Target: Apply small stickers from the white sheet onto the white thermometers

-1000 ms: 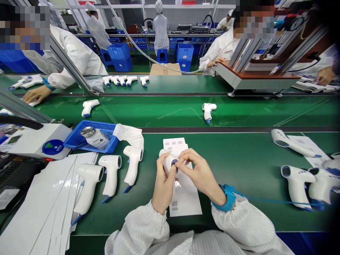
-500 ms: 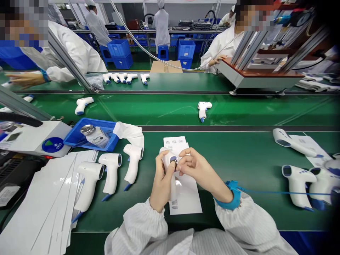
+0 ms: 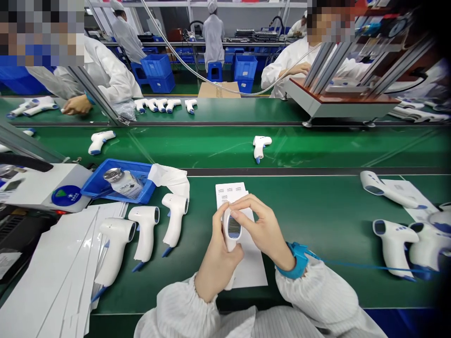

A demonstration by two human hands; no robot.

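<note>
A white infrared thermometer gun [image 3: 228, 241] is held upright, its grey display facing me. My left hand [image 3: 214, 265] is wrapped round its handle, thumb at the front below the display. My right hand [image 3: 264, 225] is closed over its head, fingertips on the top and the thumb beside the display. Beneath both hands lies a white sheet [image 3: 254, 274], partly hidden, with a second printed sheet [image 3: 221, 188] showing at its far end. Left of my hands stand several similar thermometers, the nearest thermometer [image 3: 175, 219] having a blue flap hanging at its handle's end.
A blue tray [image 3: 102, 170] holds a metal-capped bottle [image 3: 123, 183]. White sheets [image 3: 45, 267] are piled at left. More thermometers [image 3: 393, 244] lie at right. Beyond, a green belt [image 3: 183, 145] carries thermometers. Co-workers sit across it. A blue cord [image 3: 352, 264] runs from my right wristband.
The thermometer has turned so its display faces me. My right hand has shifted from its front end to its head. Thermometers on the belt have moved left. A co-worker's hand at left has moved.
</note>
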